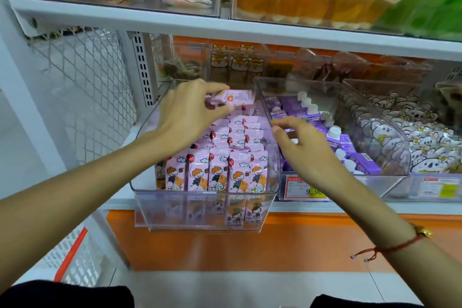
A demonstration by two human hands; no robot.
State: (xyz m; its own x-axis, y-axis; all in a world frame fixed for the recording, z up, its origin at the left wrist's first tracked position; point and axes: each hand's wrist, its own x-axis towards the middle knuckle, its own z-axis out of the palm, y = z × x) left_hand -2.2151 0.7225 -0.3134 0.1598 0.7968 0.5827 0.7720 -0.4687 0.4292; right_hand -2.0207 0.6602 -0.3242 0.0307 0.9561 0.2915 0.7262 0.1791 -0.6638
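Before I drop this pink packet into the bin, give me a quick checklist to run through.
1. Grip: left hand pinches the pink packet between fingers and thumb: ok.
2. Position: packet is over the back rows of the clear bin: ok.
3. Free slot at the back: hidden by hand and packet: cannot tell.
4. Right hand holds nothing and is by the bin's right wall, beside the drop path: ok.
5. Bin seated: it juts forward past the shelf edge: not ok.
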